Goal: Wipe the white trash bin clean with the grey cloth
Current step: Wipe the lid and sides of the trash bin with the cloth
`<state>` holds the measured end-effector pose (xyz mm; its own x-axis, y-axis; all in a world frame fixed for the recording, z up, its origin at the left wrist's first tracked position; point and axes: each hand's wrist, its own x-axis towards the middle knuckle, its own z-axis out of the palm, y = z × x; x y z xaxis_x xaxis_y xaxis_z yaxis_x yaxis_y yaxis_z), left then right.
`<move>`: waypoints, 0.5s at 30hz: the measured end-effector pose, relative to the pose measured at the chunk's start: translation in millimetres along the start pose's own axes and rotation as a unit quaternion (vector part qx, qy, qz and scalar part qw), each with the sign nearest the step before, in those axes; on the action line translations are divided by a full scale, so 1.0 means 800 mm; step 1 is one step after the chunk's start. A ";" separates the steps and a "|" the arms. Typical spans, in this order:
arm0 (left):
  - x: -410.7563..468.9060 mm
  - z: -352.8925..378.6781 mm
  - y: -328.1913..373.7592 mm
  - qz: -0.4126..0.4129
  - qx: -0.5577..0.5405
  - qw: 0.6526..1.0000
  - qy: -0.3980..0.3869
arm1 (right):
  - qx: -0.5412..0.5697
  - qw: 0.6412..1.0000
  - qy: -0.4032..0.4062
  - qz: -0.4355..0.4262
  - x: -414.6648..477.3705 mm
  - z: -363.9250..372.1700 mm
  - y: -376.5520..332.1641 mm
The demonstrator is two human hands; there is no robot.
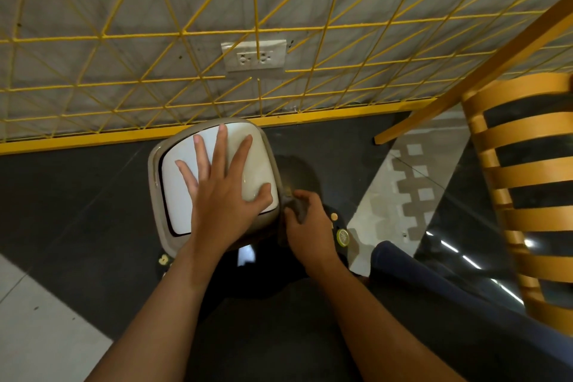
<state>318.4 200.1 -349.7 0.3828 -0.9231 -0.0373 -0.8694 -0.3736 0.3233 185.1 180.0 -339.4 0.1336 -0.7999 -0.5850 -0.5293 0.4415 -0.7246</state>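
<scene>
The white trash bin point(173, 195) stands on the dark floor against the yellow base rail, seen from above with its white lid and greyish rim. My left hand point(223, 186) lies flat on the lid, fingers spread wide, thumb at the lid's right edge. My right hand point(305, 223) is at the bin's right side, fingers closed on the grey cloth point(294, 205), which is pressed against the bin's right wall. Most of the cloth is hidden by the hand.
A yellow wire grid point(186, 31) covers the grey wall behind the bin, with a double socket point(254, 56). An orange slatted chair point(527, 170) stands at the right. My knees and dark shoes are just below the bin. A pale floor tile point(40, 319) lies at lower left.
</scene>
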 end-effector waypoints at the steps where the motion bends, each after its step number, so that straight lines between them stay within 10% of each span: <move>1: 0.000 0.000 0.000 0.000 0.000 1.000 -0.001 | 0.019 1.000 0.021 0.012 -0.005 0.006 0.004; 10: 0.002 -0.001 -0.002 0.005 0.005 1.000 -0.008 | 0.273 0.940 0.105 0.173 -0.042 0.049 0.014; 15: 0.002 -0.003 -0.002 0.010 0.002 1.000 -0.013 | 0.157 0.975 0.110 0.115 -0.013 0.022 -0.005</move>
<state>321.2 199.9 -348.3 0.3568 -0.9325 -0.0552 -0.8780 -0.3550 0.3211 200.8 193.7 -336.5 -0.1592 -0.7175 -0.6781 -0.2364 0.6946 -0.6794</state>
